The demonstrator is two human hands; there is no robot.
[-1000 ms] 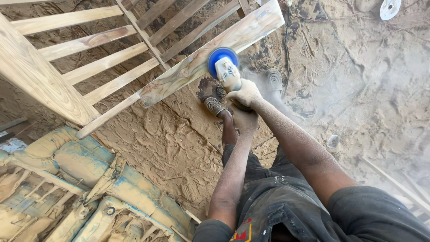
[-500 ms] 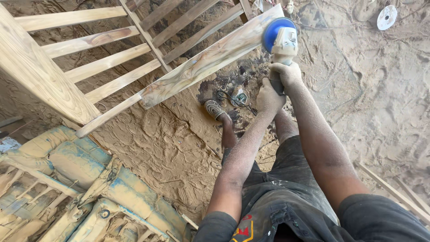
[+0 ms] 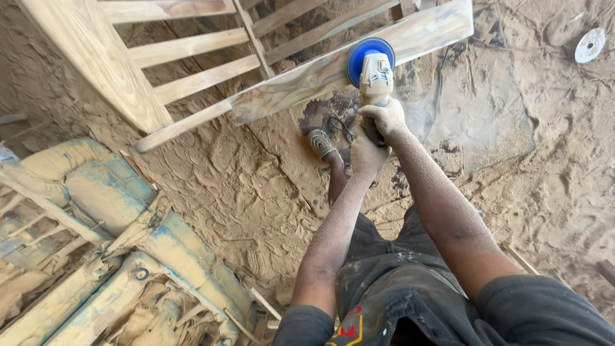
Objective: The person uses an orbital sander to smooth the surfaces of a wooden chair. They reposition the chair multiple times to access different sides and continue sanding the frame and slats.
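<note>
Both my hands grip an angle grinder (image 3: 375, 72) with a blue sanding disc (image 3: 359, 55). My right hand (image 3: 385, 117) is wrapped round the front of its body. My left hand (image 3: 366, 154) holds the rear, just behind the right. The disc presses on the face of a long wooden plank (image 3: 320, 70), the top rail of a slatted wooden frame (image 3: 192, 64). Fine dust drifts by the disc. My sandalled foot (image 3: 321, 143) stands on the sawdust below the plank.
The floor (image 3: 551, 179) is thick with sawdust. A dusty blue and yellow upholstered seat (image 3: 109, 218) lies at the lower left. A round white disc (image 3: 590, 45) lies at the upper right. A thin wooden strip (image 3: 522, 259) lies at the right.
The grinder moved right along the plank and has now come back left toward its middle. Both hands stayed on the tool throughout.
</note>
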